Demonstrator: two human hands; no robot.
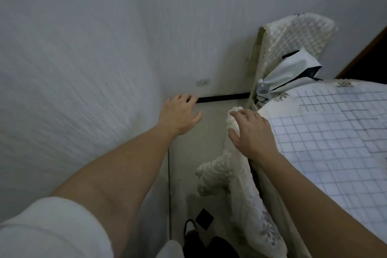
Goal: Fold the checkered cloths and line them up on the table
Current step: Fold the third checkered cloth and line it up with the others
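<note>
A white cloth with a dark checkered grid (326,138) lies spread over the table at the right, on top of a fluffy cream table cover (236,176) that hangs off the table's left edge. My right hand (251,132) rests palm down at the table's near left corner, fingers apart, on the cream cover beside the checkered cloth's edge. My left hand (180,113) hovers open over the floor to the left of the table, holding nothing. The frame is motion-blurred.
A white wall (83,69) fills the left and back. A chair with a quilted cream cover (293,35) stands behind the table, with a white and dark bag (293,71) and a water bottle (261,88) on it. A narrow floor strip runs between wall and table.
</note>
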